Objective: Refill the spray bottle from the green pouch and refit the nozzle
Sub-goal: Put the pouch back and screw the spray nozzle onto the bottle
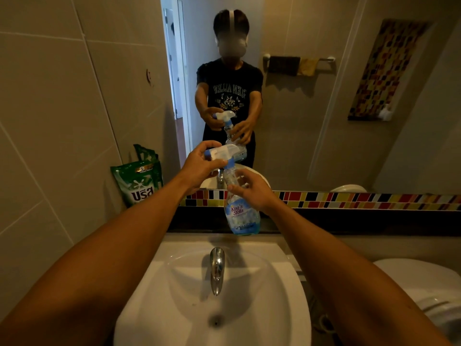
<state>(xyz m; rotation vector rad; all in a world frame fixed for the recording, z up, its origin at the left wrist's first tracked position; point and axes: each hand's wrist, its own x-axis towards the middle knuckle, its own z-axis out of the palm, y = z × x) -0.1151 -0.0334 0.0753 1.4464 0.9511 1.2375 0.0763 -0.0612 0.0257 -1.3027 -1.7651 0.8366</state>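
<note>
I hold a clear spray bottle [241, 216] with a blue "King's Stella" label upright above the back of the sink. My right hand [252, 189] grips its neck and shoulder. My left hand [199, 166] is closed around the white and blue trigger nozzle [220, 153], which sits on top of the bottle's neck. A little blue liquid shows at the bottle's bottom. The green pouch [139, 181] with "USA" lettering leans upright in the left corner on the ledge, apart from both hands.
A white sink [159, 283] with a chrome tap [216, 268] lies below my arms. A mirror [324, 108] behind shows my reflection. A coloured mosaic tile strip [349, 199] runs along the ledge. A toilet [424, 288] stands at the right.
</note>
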